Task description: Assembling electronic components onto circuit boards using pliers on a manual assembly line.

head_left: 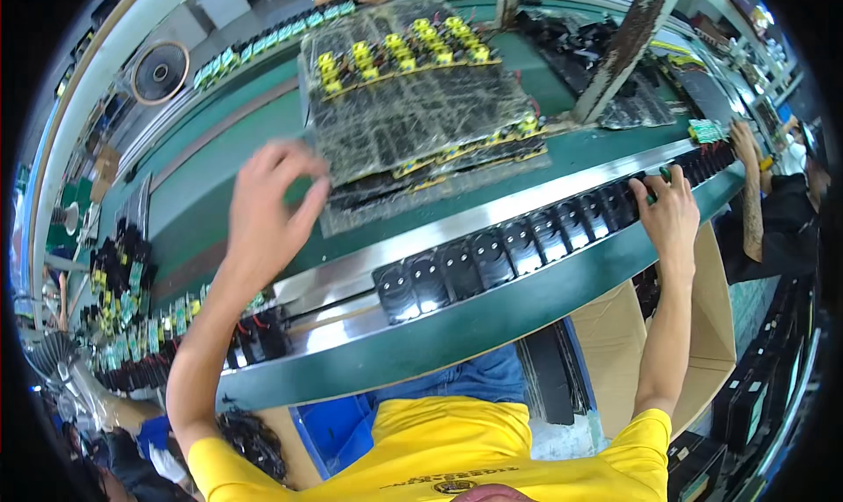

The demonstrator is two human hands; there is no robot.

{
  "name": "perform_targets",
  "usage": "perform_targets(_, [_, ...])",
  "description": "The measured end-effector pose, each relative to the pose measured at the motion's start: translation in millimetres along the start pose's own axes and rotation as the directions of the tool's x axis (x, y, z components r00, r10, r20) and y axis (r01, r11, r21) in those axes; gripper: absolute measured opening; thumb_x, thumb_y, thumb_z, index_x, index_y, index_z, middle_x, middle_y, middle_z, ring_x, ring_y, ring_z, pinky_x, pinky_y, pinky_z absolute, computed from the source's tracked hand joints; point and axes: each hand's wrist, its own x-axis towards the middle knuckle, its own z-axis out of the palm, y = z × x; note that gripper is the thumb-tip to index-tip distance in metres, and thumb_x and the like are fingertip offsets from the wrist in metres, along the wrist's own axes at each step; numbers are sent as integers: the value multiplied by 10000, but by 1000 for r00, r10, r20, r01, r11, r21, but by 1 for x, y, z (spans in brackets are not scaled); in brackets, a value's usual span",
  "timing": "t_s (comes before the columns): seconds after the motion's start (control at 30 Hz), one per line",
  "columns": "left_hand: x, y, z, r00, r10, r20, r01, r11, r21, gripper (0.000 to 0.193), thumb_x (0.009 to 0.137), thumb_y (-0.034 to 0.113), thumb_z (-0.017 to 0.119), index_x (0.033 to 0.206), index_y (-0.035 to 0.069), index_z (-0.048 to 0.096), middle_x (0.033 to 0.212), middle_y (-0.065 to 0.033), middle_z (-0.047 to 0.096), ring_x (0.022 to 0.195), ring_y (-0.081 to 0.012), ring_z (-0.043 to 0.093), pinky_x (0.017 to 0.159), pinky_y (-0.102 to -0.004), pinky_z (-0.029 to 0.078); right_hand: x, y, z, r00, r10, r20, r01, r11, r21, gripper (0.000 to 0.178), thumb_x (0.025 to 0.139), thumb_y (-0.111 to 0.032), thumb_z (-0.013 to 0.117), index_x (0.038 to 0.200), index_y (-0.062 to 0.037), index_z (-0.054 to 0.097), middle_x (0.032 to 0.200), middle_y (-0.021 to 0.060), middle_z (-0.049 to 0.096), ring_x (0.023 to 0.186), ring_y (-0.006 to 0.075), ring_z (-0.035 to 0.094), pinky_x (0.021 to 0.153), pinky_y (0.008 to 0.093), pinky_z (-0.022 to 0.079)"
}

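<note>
A row of black plastic casings (pixel 492 258) stands side by side on the metal rail (pixel 421 241) along the near edge of the bench. My right hand (pixel 672 214) is at the right part of this row, thumb and fingers around a black casing (pixel 648 193) that they partly cover. Raised over the green bench, my left hand (pixel 268 205) is slightly blurred. Its fingers are bent, with a gap to the thumb, and nothing shows between them. Right beside it lies a stack of dark wrapped sheets (pixel 378 133), bearing rows of yellow-topped circuit boards (pixel 399 53).
Green boards with red wires and black casings (pixel 255 337) line the rail at left. A rusty metal post (pixel 628 54) rises behind the row. At right a co-worker's hand (pixel 745 147) is near a green board (pixel 705 131). A cardboard box (pixel 606 335) stands below the bench.
</note>
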Motion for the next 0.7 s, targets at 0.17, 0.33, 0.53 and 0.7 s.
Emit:
perform_targets(0.17, [196,18,163,997,69,-42,-55,963,263,376,991,368,854,1307,164,831,1366,-172,673,1177,-373,645,1082,-498,517,-11,-30,-45,983,114,-146,-72,961,267,213,1041,-284,827,1107,-83,859,1194,116,678,951,344,715,811,437,588])
perform_targets(0.33, [269,37,245,999,-22,34,5,901,433,386,971,363,875,1284,146,811,1349,-202,706,1208,-406,640,1134,-518,490,-54,-49,-70,987,158,-43,-118,870,479,174,976,-232,885,1084,-99,856,1134,72,659,888,270,674,753,381,543])
perform_targets(0.53, [273,48,244,986,105,131,-126,979,161,445,938,320,886,1295,101,736,1301,-157,747,1182,-386,698,1051,-522,547,-67,-54,-96,979,200,46,-182,741,646,206,951,-119,886,1141,-43,859,1168,79,660,874,209,608,751,318,505])
perform_targets(0.7, [199,130,159,948,211,238,-116,926,-360,479,975,204,839,1359,87,577,1177,-94,802,979,-289,773,862,-423,601,-19,-95,-82,972,160,-172,28,649,760,197,944,-107,897,1124,-37,861,1131,67,669,814,161,556,704,285,463])
